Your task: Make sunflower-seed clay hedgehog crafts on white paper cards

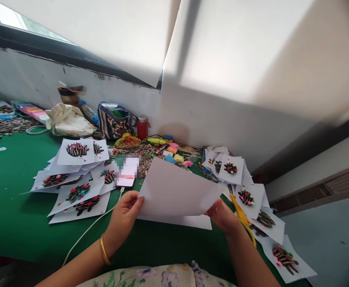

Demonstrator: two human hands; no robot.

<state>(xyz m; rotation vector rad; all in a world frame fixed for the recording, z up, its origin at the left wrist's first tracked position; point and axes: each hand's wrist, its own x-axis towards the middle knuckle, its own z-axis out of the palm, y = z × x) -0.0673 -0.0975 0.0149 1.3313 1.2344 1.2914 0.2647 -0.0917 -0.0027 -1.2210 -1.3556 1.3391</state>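
White paper [177,191] spans between both hands, left [128,211] and right [222,215] grips pinching its edges.

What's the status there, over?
Both hands, left and right, gripping a blank sheet. Another sheet beneath. Phone just beyond, left side.

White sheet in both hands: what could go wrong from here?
1. The charging cable to the phone runs close by the left hand and forearm; a sweep of that arm might snag it.
2. The decorated cards beside the right hand are loosely fanned, so a bump could scatter them.
3. Coloured clay lumps lie just beyond the white sheet; lowering it forward might mark it.
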